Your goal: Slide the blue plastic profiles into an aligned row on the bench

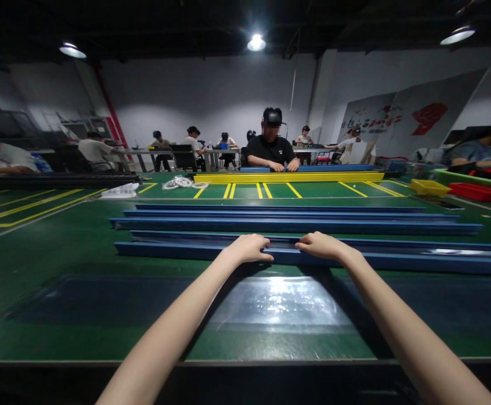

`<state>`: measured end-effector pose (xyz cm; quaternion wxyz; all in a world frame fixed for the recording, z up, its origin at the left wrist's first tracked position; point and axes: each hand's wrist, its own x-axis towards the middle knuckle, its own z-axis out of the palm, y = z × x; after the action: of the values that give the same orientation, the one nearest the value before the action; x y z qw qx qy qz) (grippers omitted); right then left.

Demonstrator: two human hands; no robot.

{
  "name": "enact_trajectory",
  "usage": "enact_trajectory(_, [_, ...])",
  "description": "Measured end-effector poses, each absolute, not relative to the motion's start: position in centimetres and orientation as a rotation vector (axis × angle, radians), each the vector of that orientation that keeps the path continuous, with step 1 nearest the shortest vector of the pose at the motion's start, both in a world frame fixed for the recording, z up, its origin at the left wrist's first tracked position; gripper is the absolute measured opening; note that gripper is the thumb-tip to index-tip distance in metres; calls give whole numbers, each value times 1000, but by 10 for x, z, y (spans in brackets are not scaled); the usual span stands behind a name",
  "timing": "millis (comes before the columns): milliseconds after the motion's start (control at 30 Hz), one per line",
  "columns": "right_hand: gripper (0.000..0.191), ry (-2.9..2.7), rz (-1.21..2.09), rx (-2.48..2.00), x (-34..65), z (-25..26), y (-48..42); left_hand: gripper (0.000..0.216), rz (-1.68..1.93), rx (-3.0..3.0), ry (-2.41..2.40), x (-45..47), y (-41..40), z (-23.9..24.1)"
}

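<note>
My left hand (249, 248) bends its fingers over the long blue channel strip (173, 251) closest to me, its thumb on the near side. A short way to the right, my right hand (319, 246) grips the same strip with curled fingers, some of them hidden from view. The strip lies lengthwise across the table and runs out of view on the right. Between it and the table's front edge rests a flat sheet of clear film (276, 301) that shines under the lamp. Just beyond my hands lie more blue strips (211, 225), parallel to the held one.
Across the green table (72, 247), a person in black (273, 147) handles another blue strip behind a yellow strip (287, 178). Coiled white cord (180, 182) lies at the far left. Yellow (429, 188) and red trays (478, 192) stand at the far right.
</note>
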<state>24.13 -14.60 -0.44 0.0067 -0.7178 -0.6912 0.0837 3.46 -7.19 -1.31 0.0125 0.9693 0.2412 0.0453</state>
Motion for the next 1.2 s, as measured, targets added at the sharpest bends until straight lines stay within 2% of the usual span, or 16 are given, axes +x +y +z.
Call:
enact_trajectory(133, [38,-2183,477,-1999,226,3,-137,34,232,3056,716,26,-68,-19])
enact_trajectory(233, [39,-2175,484,-1923,217,2,-132,34,309,3105,748,19,-68,-23])
enact_trajectory(433, [41,-2103,236,-1940,213,-13,-130,35,372,3181,863,7,-71,-26])
enact_trajectory(600, [45,-2067,-119,-2105,213,-22,-142,37,436,3215,903,-2,-71,-30])
enact_trajectory(767, [39,-2031,-381,-2093,206,-23,-149,40,522,3245,911,-5,-72,-34])
enact_trajectory(1200, [46,-1756,-505,-2188,188,-33,-147,40,601,3299,886,-3,-67,-46])
